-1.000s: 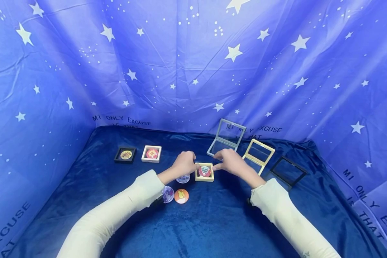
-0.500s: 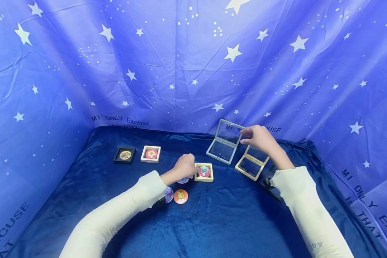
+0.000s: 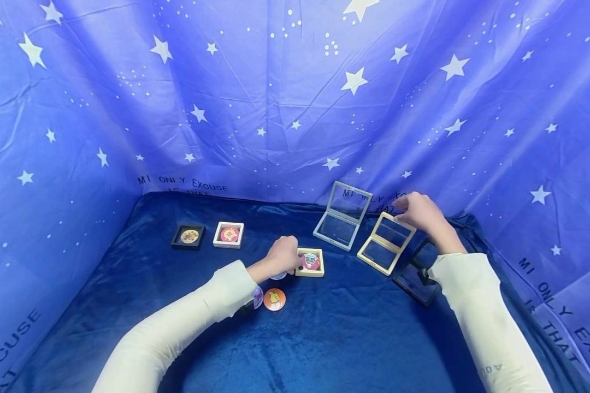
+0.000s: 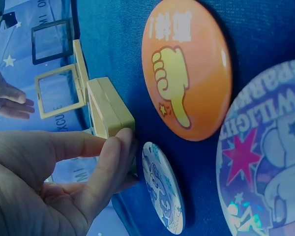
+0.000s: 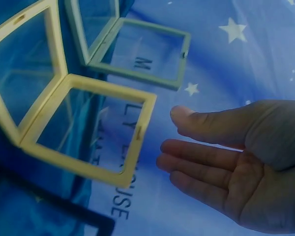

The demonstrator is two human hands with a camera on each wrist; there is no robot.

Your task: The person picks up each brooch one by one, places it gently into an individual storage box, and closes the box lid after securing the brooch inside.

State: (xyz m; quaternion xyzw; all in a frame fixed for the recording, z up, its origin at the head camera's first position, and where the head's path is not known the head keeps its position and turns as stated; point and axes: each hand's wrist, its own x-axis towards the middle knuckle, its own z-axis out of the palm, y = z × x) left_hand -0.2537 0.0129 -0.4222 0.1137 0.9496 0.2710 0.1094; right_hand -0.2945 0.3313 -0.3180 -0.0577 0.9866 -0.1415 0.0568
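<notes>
In the head view a closed yellow display case (image 3: pixel 310 263) with a red, patterned badge inside lies mid-table. My left hand (image 3: pixel 281 255) is at its left side. The left wrist view shows thumb and fingers pinching a corner of that case (image 4: pixel 109 105). My right hand (image 3: pixel 423 213) hovers by the upright lid of an open yellow display case (image 3: pixel 385 244). In the right wrist view the fingers are extended and apart from the frame, holding nothing. Beside my left hand lie an orange thumbs-up badge (image 3: pixel 274 299), a purple badge (image 4: pixel 270 152) and a pale blue-and-white badge (image 4: pixel 162 189).
An open grey-blue case (image 3: pixel 341 218) stands behind, left of the open yellow one. An open black case (image 3: pixel 415 283) lies partly under my right sleeve. At the left are a black case (image 3: pixel 188 237) and a white case (image 3: pixel 228 234), each holding a badge. A starry curtain (image 3: pixel 285 98) backs the table.
My right hand has left the closed yellow case, passed near the grey-blue case's lid, and moved right to the open yellow case's lid. My left hand has stayed at the closed case.
</notes>
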